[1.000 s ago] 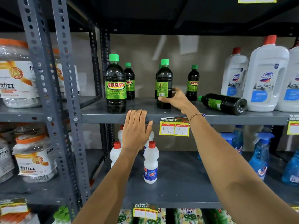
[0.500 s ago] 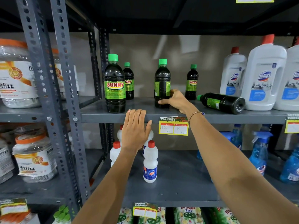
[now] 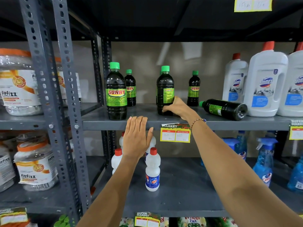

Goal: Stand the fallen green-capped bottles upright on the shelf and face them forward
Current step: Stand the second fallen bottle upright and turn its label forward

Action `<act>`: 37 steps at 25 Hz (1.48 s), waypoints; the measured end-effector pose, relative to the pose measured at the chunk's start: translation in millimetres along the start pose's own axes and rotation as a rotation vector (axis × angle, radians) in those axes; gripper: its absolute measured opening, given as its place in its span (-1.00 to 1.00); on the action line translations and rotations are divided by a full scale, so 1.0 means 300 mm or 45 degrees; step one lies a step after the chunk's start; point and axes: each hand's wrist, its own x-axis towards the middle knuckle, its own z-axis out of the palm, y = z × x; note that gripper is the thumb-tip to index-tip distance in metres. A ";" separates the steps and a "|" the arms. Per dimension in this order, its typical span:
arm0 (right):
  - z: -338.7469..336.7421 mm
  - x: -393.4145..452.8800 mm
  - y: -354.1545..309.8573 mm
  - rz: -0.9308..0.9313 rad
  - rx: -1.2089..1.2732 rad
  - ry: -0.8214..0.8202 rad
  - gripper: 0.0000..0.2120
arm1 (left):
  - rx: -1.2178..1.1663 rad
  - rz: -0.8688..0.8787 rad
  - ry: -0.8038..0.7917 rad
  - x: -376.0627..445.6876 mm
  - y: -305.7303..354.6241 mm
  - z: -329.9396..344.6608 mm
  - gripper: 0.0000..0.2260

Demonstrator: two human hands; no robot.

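My right hand (image 3: 177,108) grips the base of an upright dark green-capped bottle (image 3: 164,89) on the grey middle shelf (image 3: 180,122); its label is turned sideways, the brand name not showing. Another green-capped bottle (image 3: 224,109) lies on its side to the right, cap pointing left. At the front left stands a bottle (image 3: 116,94) with its SUNNY label forward, and two more stand at the back, one on the left (image 3: 130,89) and one on the right (image 3: 193,90). My left hand (image 3: 136,136) rests flat against the shelf's front edge, fingers together, holding nothing.
Large white red-capped jugs (image 3: 265,84) stand right of the fallen bottle. A yellow price tag (image 3: 175,134) hangs on the shelf edge. Small white bottles (image 3: 152,169) and blue spray bottles (image 3: 264,159) fill the shelf below. Perforated grey uprights (image 3: 65,95) and jars (image 3: 18,86) lie left.
My right hand has twisted the upright bottle, so its label has swung from facing front-left toward the right side. My left hand stayed on the shelf edge.
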 end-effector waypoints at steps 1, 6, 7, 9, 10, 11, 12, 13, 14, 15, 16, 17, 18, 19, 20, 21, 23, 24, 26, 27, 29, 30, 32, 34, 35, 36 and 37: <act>-0.003 -0.015 -0.009 0.008 -0.019 0.016 -0.24 | 0.002 0.001 -0.005 0.000 0.000 -0.001 -0.61; -0.002 -0.030 -0.014 -0.030 -0.028 0.012 -0.11 | -0.005 -0.014 -0.028 -0.003 -0.001 -0.001 -0.60; -0.002 -0.049 -0.029 -0.016 -0.007 0.015 -0.22 | -0.007 -0.015 -0.029 -0.002 0.001 -0.002 -0.60; -0.006 -0.060 -0.035 -0.028 -0.040 0.058 -0.25 | -0.012 -0.017 -0.033 -0.001 0.002 -0.006 -0.59; -0.009 -0.067 -0.038 -0.038 -0.051 0.056 -0.22 | -0.020 -0.018 -0.032 -0.001 0.002 -0.007 -0.59; -0.008 -0.063 -0.033 -0.045 -0.045 0.030 -0.21 | -0.030 -0.017 -0.031 -0.001 0.002 -0.008 -0.59; -0.006 -0.065 -0.032 -0.038 -0.043 0.007 -0.22 | -0.036 -0.017 -0.032 0.000 0.002 -0.010 -0.59; -0.007 -0.065 -0.032 -0.031 -0.051 0.005 -0.22 | -0.039 -0.019 -0.035 0.002 0.003 -0.011 -0.59; -0.004 -0.057 -0.029 -0.035 -0.042 0.002 -0.21 | -0.042 -0.022 -0.039 0.003 0.004 -0.011 -0.59; -0.002 -0.055 -0.029 -0.056 -0.042 0.000 -0.19 | -0.045 -0.026 -0.042 0.004 0.004 -0.011 -0.59; -0.004 -0.064 -0.032 -0.071 -0.059 0.000 -0.18 | -0.048 -0.029 -0.045 0.002 0.003 -0.010 -0.59; -0.006 -0.072 -0.036 -0.066 -0.073 0.001 -0.21 | -0.049 -0.029 -0.047 -0.001 0.003 -0.010 -0.59; -0.008 -0.073 -0.038 -0.069 -0.059 -0.020 -0.30 | -0.047 -0.028 -0.047 -0.003 0.004 -0.009 -0.59; -0.008 -0.073 -0.037 -0.058 -0.047 -0.040 -0.43 | -0.048 -0.027 -0.046 -0.003 0.004 -0.009 -0.60; -0.010 -0.077 -0.038 -0.061 -0.028 -0.066 -0.54 | -0.050 -0.027 -0.043 -0.002 0.005 -0.009 -0.60; -0.009 -0.080 -0.043 -0.072 -0.023 -0.067 -0.55 | -0.053 -0.026 -0.041 -0.001 0.005 -0.008 -0.60; -0.001 -0.061 -0.029 -0.106 -0.038 -0.055 -0.31 | -0.048 -0.026 -0.036 -0.002 0.003 -0.007 -0.60; -0.002 -0.052 -0.022 -0.113 -0.041 -0.051 -0.22 | -0.048 -0.024 -0.030 -0.003 0.003 -0.006 -0.61; -0.004 -0.063 -0.033 -0.094 -0.032 -0.083 -0.37 | -0.058 -0.019 -0.025 -0.004 0.002 -0.006 -0.61; -0.005 -0.063 -0.033 -0.079 -0.030 -0.098 -0.49 | -0.059 -0.015 -0.025 -0.003 0.003 -0.006 -0.61; -0.006 -0.071 -0.038 -0.077 -0.036 -0.085 -0.48 | -0.065 -0.014 -0.025 -0.002 0.002 -0.007 -0.61; -0.004 -0.074 -0.034 -0.081 -0.047 -0.073 -0.33 | -0.071 -0.017 -0.028 -0.002 0.002 -0.009 -0.61; -0.006 -0.047 -0.008 -0.079 -0.070 -0.033 -0.07 | -0.066 -0.016 -0.035 -0.001 0.002 -0.010 -0.60; -0.010 -0.044 -0.004 -0.069 -0.050 -0.046 -0.06 | -0.064 -0.013 -0.033 -0.005 0.005 -0.011 -0.60; -0.011 -0.053 -0.010 -0.063 -0.033 -0.067 -0.09 | -0.062 -0.010 -0.033 -0.007 0.004 -0.011 -0.60; -0.016 -0.072 -0.022 -0.061 -0.019 -0.089 -0.10 | -0.058 -0.010 -0.035 -0.006 0.004 -0.013 -0.61; -0.023 -0.082 -0.030 -0.056 -0.012 -0.115 -0.09 | -0.048 -0.017 -0.041 0.000 0.008 -0.021 -0.62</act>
